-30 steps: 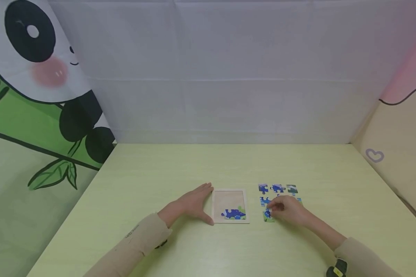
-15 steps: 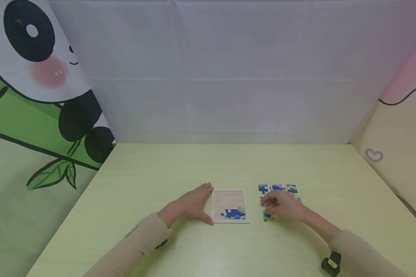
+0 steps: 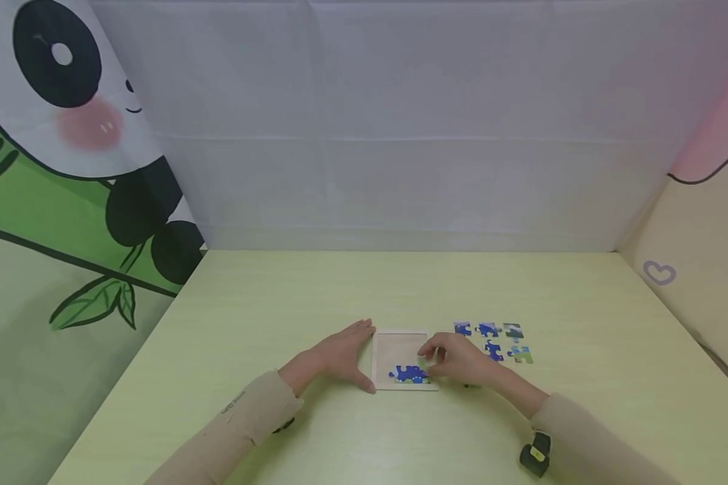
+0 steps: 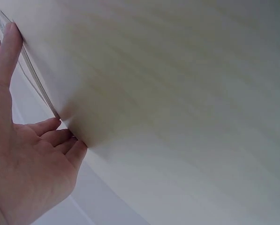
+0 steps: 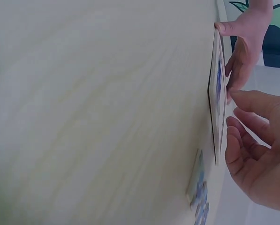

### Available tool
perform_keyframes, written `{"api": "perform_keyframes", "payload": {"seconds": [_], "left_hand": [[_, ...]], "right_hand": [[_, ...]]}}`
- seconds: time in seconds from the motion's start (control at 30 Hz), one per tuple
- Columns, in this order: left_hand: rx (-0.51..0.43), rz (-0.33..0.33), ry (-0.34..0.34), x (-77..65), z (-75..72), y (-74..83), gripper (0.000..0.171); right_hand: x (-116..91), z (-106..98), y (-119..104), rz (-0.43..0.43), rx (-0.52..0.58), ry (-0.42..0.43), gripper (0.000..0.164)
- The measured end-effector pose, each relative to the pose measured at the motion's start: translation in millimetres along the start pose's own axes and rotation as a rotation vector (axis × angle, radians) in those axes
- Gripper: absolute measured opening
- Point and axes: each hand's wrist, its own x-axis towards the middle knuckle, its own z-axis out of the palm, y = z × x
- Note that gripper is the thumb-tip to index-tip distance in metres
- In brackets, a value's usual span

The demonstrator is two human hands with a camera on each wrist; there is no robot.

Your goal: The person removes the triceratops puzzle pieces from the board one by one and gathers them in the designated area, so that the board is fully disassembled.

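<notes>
My left hand (image 3: pixel 342 353) lies along the left side of a shallow wooden puzzle frame (image 3: pixel 374 360), thumb and fingers spread. In the left wrist view, the left hand (image 4: pixel 36 154) touches the frame's edge. Joined blue and green jigsaw pieces (image 3: pixel 408 374) fill part of the tray's lower right. Above the tray's right side hovers my right hand (image 3: pixel 461 358), its thumb and forefinger bent and apart. Nothing shows between the fingers of the right hand (image 5: pixel 259 140) in the right wrist view. The hand's underside hides part of the tray's right edge and some table behind it.
Several loose jigsaw pieces (image 3: pixel 488 329) lie in rows on the table right of the frame. A piece (image 3: pixel 472 386) below them peeks out from under the right hand. A pale wall (image 3: pixel 400 188) stands behind the pale wooden table (image 3: pixel 315 289).
My right hand has moved left from the loose pieces to over the frame's right side. The left hand has stayed at the frame's left edge.
</notes>
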Motion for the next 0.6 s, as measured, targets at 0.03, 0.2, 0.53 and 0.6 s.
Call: {"api": "perform_keyframes", "payload": {"seconds": [0.03, 0.2, 0.53, 0.6], "left_hand": [[-0.003, -0.001, 0.000, -0.3, -0.1, 0.4, 0.114], [-0.029, -0.010, -0.006, -1.0, -1.2, 1.4, 0.113], [-0.009, 0.002, 0.000, 2.0, 2.5, -2.0, 0.114], [-0.012, 0.001, 0.000, 2.0, 1.8, -1.6, 0.114]], "right_hand": [[2.2, 2.6, -1.1, -0.007, 0.006, -0.005, 0.024], [10.4, 13.0, -6.6, -0.025, 0.030, -0.032, 0.024], [15.4, 22.3, -15.8, -0.015, -0.018, -0.088, 0.025], [16.0, 22.6, -16.2, -0.021, -0.032, -0.090, 0.024]]}}
